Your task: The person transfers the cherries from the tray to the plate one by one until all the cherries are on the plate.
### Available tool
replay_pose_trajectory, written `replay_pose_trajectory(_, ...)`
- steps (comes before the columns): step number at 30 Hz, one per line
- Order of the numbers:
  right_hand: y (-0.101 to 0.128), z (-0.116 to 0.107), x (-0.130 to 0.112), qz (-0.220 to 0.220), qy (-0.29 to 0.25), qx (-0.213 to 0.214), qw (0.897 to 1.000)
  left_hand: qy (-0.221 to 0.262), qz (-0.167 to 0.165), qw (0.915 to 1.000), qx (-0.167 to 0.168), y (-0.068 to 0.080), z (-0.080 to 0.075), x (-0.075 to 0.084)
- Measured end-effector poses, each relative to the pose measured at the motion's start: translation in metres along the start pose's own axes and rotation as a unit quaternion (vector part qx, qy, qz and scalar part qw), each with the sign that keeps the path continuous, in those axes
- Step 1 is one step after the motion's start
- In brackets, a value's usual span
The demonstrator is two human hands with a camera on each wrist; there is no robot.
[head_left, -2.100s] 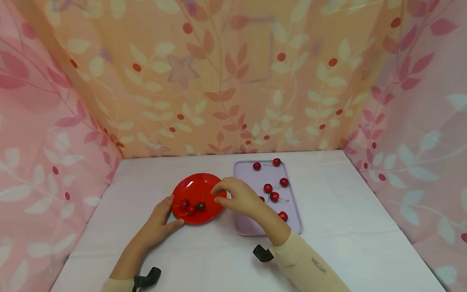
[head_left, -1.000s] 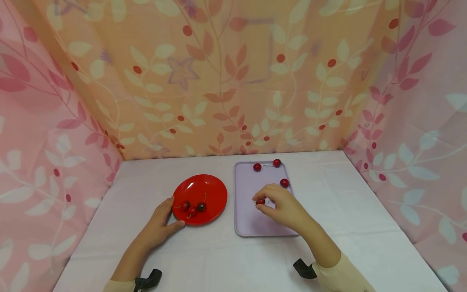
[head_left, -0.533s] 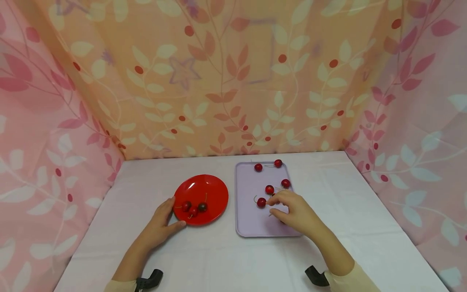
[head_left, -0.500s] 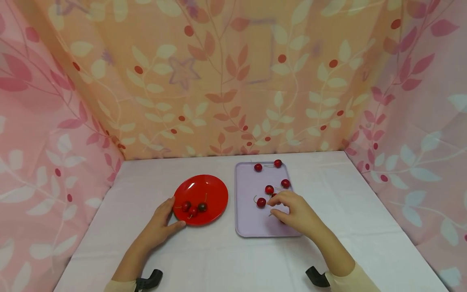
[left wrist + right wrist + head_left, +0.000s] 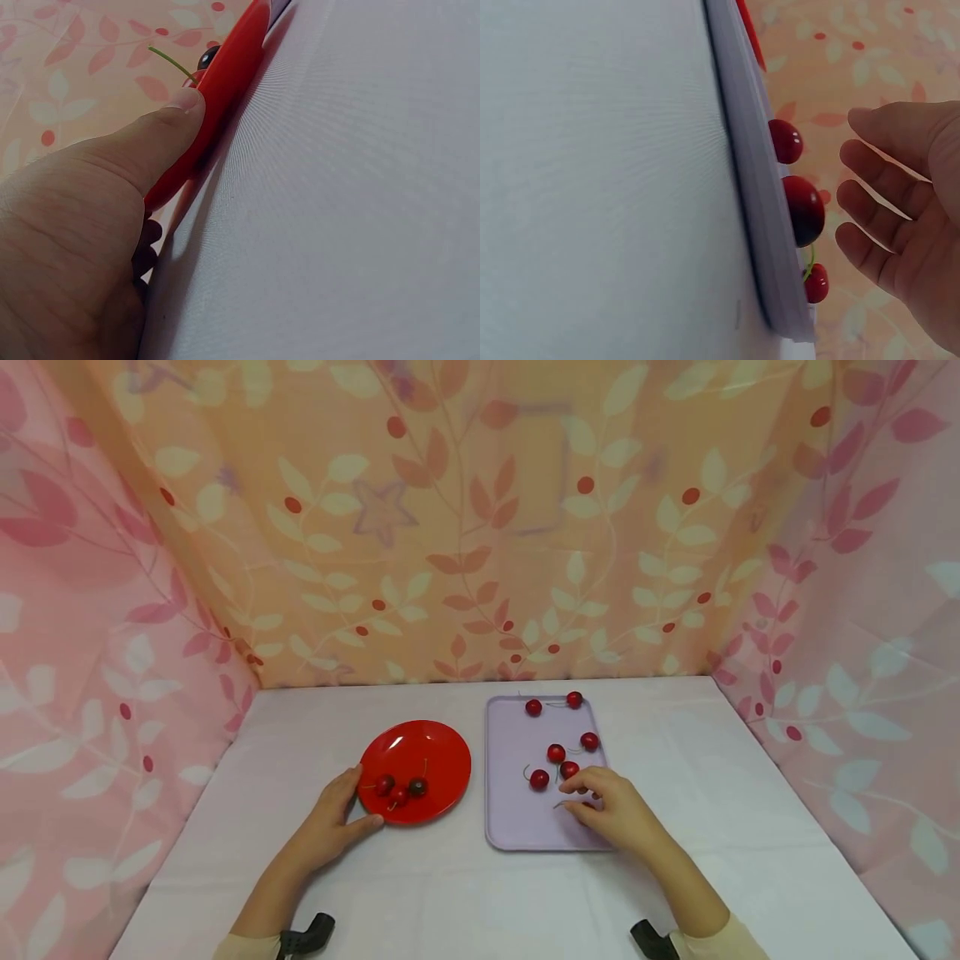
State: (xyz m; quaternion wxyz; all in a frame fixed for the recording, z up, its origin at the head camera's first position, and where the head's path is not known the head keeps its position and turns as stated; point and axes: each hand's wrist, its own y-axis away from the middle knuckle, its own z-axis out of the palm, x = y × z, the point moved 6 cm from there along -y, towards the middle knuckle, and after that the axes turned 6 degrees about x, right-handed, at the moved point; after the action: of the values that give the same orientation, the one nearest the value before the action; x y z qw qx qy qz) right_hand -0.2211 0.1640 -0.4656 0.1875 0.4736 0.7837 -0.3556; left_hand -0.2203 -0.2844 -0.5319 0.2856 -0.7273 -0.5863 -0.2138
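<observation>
A red plate (image 5: 444,750) lies left of centre in the head view, with a small group of cherries (image 5: 399,796) on it, one of them very dark. My left hand (image 5: 330,822) holds its near-left rim, the thumb (image 5: 169,124) against the edge in the left wrist view. To the right, a lilac tray (image 5: 513,827) bears several red cherries with stems. My right hand (image 5: 618,810) hovers over the tray's near-right part, thumb and fingers apart, holding nothing. A cherry (image 5: 806,211) shows near its fingertips in the right wrist view; the head view has it partly hidden behind the fingers.
A white cloth (image 5: 450,902) covers the table. Patterned fabric (image 5: 480,527) hangs along the back and both sides. Two cherries sit near the tray's far edge, one of them the right-hand cherry (image 5: 574,699). Black wrist mounts (image 5: 309,935) are on both forearms.
My right hand went from beside the plate to the tray, where its fingers closed around a cherry, then came away from it and shifted right and nearer. The left hand has stayed at the plate.
</observation>
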Motion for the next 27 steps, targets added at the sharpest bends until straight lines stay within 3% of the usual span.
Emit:
replay_pose_trajectory(19, 0.004, 0.021, 0.022, 0.064, 0.043, -0.015, 0.997, -0.002, -0.001, 1.0, 0.0, -0.002, 0.0, -0.003)
replay_pose_trajectory(27, 0.006, 0.026, 0.024, 0.065, 0.077, -0.012, 0.995, -0.001, -0.004, 1.0, -0.003, -0.001, 0.002, -0.003)
